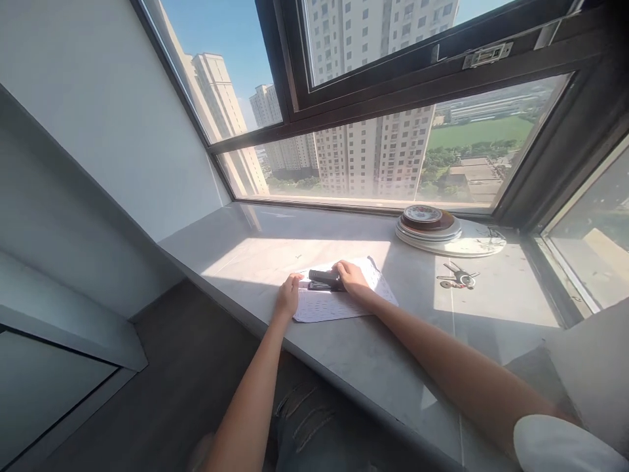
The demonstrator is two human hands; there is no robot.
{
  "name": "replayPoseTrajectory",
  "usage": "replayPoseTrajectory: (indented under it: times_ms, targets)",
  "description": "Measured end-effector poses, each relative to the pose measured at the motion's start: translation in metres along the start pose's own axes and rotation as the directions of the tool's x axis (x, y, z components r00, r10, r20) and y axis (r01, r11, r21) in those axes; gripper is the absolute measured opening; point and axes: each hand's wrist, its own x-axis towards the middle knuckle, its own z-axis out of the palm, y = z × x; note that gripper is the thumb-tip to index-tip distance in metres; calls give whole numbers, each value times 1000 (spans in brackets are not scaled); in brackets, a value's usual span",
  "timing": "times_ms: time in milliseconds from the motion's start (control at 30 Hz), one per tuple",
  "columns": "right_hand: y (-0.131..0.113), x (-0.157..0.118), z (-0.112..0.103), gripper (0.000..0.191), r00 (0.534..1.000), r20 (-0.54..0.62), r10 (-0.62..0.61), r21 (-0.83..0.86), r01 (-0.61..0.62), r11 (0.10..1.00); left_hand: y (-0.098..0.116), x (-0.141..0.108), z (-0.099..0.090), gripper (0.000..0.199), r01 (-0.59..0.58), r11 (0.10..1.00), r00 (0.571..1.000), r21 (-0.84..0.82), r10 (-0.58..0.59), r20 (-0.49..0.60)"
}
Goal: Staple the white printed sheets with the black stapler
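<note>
Sheets of paper (334, 308) with writing lie on the pale stone windowsill (344, 360). Over them is a black stapler (323, 278), its front end pointing left. My right hand (351, 276) is closed round the stapler's rear end. At the papers' left edge, my left hand (287, 295) has its fingers bent together on the sheets, close to the stapler's front end. Whether the papers sit between the stapler's jaws cannot be made out.
Stacked plates and round mats (427, 226) stand by the window at the right. Keys on a ring (459, 278) lie in front of them. A dark window frame (363, 108) runs behind the sill; a wall (108, 111) rises at the left.
</note>
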Motion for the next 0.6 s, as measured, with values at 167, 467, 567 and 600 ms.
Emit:
replayPoseTrajectory:
  times_ms: [167,467,567,600]
  targets:
    - [11,6,1,23,1000,6,-10,-18,10,1000,-2,1,1,45,-11,1000,1000,-27,10,-17]
    - [-4,-4,-4,33,990,65,-124,27,122,992,-2,2,0,41,-7,997,999,-73,5,-37]
    - [-10,-12,-3,20,956,217,-196,-85,218,972,-4,3,-1,42,-13,997,999,-80,10,-39]
    - [-11,-15,-2,17,944,244,-221,-152,263,953,-5,3,-1,43,-17,996,999,-88,13,-43]
